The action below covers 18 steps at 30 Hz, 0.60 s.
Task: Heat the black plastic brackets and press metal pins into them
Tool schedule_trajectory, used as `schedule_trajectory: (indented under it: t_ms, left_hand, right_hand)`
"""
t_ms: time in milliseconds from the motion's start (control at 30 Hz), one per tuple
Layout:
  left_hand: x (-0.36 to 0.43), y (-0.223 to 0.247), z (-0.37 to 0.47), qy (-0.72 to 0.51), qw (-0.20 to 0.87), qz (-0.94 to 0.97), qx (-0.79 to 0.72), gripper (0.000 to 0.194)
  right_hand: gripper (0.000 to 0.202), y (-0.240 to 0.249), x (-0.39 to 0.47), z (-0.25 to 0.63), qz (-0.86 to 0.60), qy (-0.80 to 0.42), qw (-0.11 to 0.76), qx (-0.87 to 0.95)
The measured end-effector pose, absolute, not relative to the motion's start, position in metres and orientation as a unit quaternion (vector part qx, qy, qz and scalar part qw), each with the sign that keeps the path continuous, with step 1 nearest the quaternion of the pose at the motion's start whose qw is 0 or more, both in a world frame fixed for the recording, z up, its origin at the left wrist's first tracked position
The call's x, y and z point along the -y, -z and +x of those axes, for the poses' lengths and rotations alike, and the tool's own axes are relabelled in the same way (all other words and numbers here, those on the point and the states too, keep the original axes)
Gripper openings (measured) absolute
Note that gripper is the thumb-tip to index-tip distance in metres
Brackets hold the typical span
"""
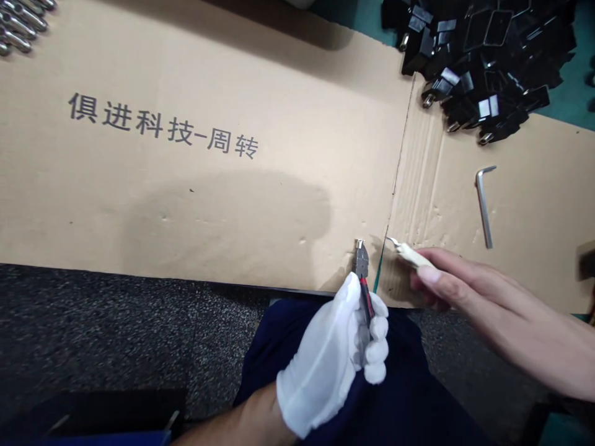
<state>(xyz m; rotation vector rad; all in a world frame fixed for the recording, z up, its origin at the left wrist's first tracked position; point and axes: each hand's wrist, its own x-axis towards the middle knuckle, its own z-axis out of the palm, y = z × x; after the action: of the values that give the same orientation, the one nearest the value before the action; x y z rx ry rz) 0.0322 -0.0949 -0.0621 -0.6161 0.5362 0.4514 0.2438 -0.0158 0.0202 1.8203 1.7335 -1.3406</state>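
My left hand (pixel 334 347), in a white glove, is closed around pliers (pixel 362 269) with red and black handles. Their jaws point away from me and grip a small shiny metal piece (pixel 359 242). Bare, my right hand (pixel 446 279) pinches the cream handle of a deburring tool (pixel 409 253). Its thin hooked blade points left, a short way right of the pliers' jaws and apart from the metal piece. Both hands are at the near edge of the cardboard sheet (pixel 139 204).
Several black housings with metal ends (pixel 483 68) are heaped at the back right. A hex key (pixel 484 207) lies on the cardboard to the right. Several shiny metal cylinders (pixel 21 25) are at the far left corner. A dark seam (pixel 398 167) runs through the cardboard.
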Motion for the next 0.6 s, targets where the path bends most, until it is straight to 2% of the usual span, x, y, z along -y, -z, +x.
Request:
schedule_trajectory:
  t_ms: [233, 600]
  left_hand:
    - [0.089, 0.064, 0.039, -0.207, 0.889, -0.304, -0.272, 0.05]
    - [0.086, 0.053, 0.045, -0.224, 0.877, -0.263, -0.335, 0.053]
  right_hand:
    - [0.052, -0.023, 0.002, 0.22, 0.593, 0.469, 0.191, -0.626]
    - [0.058, -0.029, -0.014, 0.204, 0.596, 0.472, 0.206, -0.616]
